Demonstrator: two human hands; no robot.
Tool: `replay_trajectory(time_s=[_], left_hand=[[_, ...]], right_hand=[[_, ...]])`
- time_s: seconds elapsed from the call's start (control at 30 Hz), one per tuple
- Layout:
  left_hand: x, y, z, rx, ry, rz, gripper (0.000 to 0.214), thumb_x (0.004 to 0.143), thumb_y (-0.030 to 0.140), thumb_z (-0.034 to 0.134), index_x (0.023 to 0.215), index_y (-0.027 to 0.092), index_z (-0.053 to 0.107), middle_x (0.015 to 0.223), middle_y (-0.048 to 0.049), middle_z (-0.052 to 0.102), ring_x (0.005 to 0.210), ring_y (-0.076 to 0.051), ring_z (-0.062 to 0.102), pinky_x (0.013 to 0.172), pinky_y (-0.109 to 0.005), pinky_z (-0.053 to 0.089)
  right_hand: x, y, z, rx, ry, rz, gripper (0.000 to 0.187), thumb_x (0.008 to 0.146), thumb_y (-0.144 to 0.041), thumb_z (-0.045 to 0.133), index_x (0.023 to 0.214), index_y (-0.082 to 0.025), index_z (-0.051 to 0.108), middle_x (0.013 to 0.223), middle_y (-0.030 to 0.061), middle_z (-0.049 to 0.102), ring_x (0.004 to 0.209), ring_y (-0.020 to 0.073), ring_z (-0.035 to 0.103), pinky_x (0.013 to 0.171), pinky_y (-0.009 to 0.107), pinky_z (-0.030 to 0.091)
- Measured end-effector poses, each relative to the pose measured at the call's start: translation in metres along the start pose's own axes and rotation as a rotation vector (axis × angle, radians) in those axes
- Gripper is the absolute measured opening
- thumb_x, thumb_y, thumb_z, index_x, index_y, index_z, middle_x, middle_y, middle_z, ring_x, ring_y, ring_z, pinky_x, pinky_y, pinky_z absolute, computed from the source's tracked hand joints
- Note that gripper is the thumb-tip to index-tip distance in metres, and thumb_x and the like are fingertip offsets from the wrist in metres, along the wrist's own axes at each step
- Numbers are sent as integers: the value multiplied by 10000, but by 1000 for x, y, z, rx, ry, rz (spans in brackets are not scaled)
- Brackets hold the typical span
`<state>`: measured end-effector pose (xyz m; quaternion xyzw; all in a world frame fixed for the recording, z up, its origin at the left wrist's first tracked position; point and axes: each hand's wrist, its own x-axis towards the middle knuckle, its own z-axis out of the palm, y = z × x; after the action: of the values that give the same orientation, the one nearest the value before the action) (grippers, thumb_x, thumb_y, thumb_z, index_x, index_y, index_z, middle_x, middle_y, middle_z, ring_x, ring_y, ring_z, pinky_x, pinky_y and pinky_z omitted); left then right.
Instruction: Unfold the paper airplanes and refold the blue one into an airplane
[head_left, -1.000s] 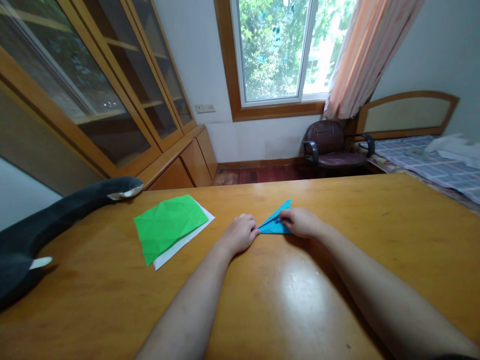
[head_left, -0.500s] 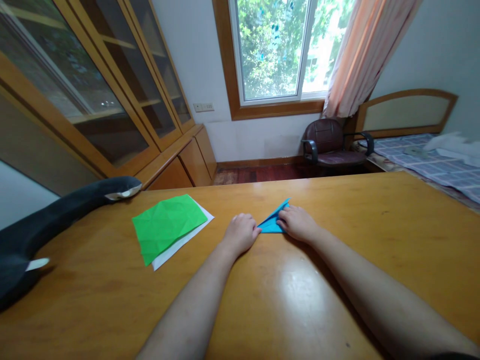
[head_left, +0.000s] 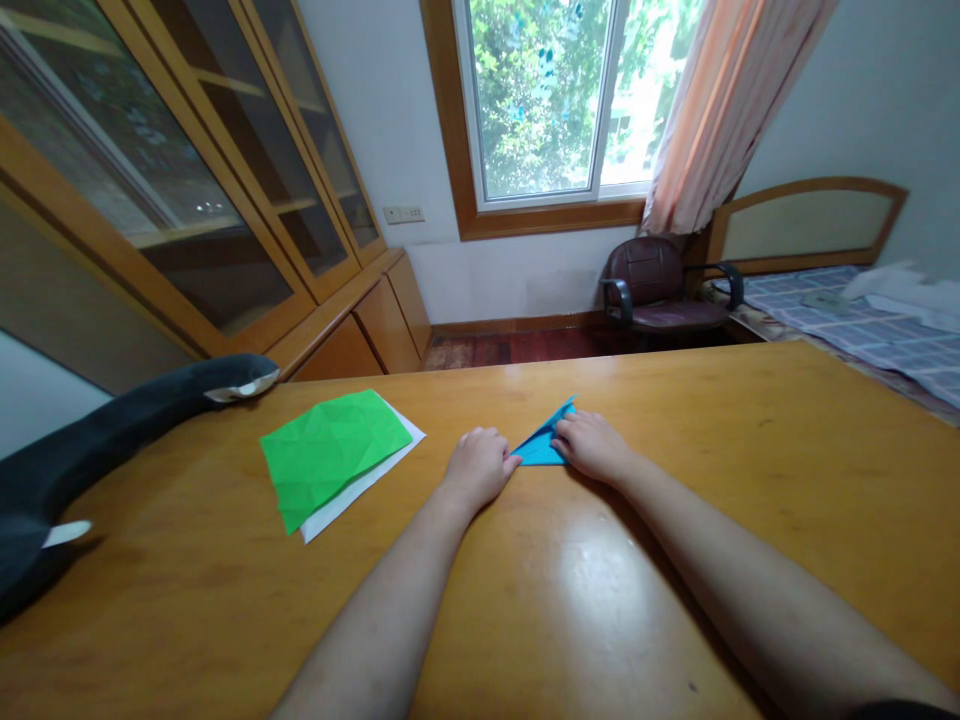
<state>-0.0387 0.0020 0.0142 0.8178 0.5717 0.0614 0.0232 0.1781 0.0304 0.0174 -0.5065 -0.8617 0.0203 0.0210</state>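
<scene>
A folded sheet of blue paper (head_left: 543, 452) lies on the wooden table between my two hands, shaped into a slim triangle with one edge raised. Its pointed left corner is pinched by my left hand (head_left: 481, 466), fingers curled and thumb toward the paper. My right hand (head_left: 590, 444) is closed on the right part of the paper, its fingers covering that side. To the left of my hands, a creased green paper sheet (head_left: 334, 450) rests on top of a white sheet (head_left: 367, 488).
The wooden table (head_left: 525, 620) fills the foreground. A dark, curved object with white parts (head_left: 127, 430) lies along its left edge. Beyond stand a glass-door cabinet (head_left: 330, 250), a brown armchair (head_left: 651, 285) and a bed (head_left: 847, 310).
Both hands keep their hold on the blue paper with almost no movement. The whole view has shifted very slightly.
</scene>
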Motion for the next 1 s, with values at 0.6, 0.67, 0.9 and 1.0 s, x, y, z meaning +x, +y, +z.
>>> replay_trajectory(time_s=[0.6,0.67,0.9,1.0], left_hand=[[-2,-11,-2,-73,-6,-27,264,845,421,631,710,195,631,822,-52,626,802,-201,546,705,-309,395],[-4,-13,-1,-104,3,-65,246,832,418,648,724,198,631,833,-47,626,811,-198,545,710,-304,396],[-11,-22,-9,-159,21,19,207,869,364,602,758,203,669,853,-48,649,842,-201,556,766,-319,417],[-12,-24,-10,-243,55,133,217,921,271,507,869,206,708,931,-55,677,901,-190,569,832,-314,424]], right_hand=[[-1,-1,-2,29,-3,19,254,938,-336,478,905,-170,668,1006,111,675,974,233,582,819,314,372],[-1,-1,-1,30,-1,18,251,938,-335,481,906,-171,667,1014,109,673,981,233,579,818,316,374],[-1,0,0,35,8,11,241,937,-343,486,894,-176,655,1012,101,673,986,235,578,816,323,368],[-1,1,1,41,9,11,235,935,-340,489,885,-178,651,1008,100,673,980,231,577,807,318,366]])
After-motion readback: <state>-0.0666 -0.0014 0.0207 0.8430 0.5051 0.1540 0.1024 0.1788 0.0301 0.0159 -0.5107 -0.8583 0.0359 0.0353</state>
